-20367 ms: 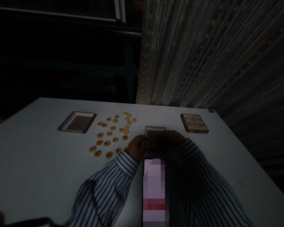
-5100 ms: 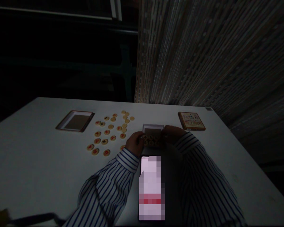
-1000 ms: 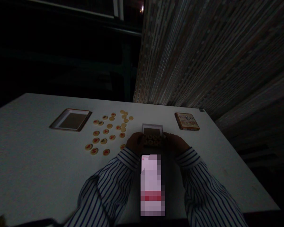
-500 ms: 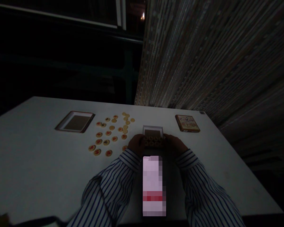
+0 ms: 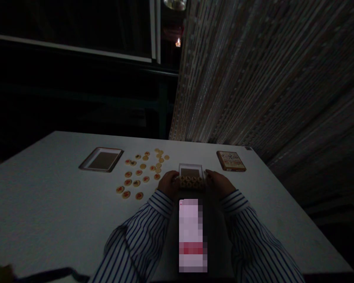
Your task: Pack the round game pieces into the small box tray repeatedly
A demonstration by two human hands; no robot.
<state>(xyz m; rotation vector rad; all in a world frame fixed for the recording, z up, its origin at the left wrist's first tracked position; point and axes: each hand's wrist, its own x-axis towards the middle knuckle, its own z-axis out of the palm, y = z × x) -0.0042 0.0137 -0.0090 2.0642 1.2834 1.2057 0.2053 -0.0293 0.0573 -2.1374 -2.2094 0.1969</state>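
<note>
A small white-rimmed box (image 5: 191, 171) sits on the pale table (image 5: 47, 204) in front of me, with a row of round wooden game pieces (image 5: 191, 181) along its near edge. My left hand (image 5: 168, 184) rests at the box's left side, fingers curled against the pieces. At the box's right side lies my right hand (image 5: 218, 182), fingers also curled inward. Whether either hand holds a piece is hidden in the dim light. Both sleeves are striped.
Several loose round pieces (image 5: 141, 173) with red or dark marks lie scattered left of the box. A shallow empty tray (image 5: 102, 160) sits further left. A printed box lid (image 5: 230, 161) lies at the right. A lit phone (image 5: 192, 235) hangs below my hands. A wall of hanging strips (image 5: 253, 70) rises behind.
Over the last second my hands have stayed at the two sides of the box. The view has tilted so everything sits slightly lower in the picture. Fewer loose pieces lie near the box than twenty seconds ago.
</note>
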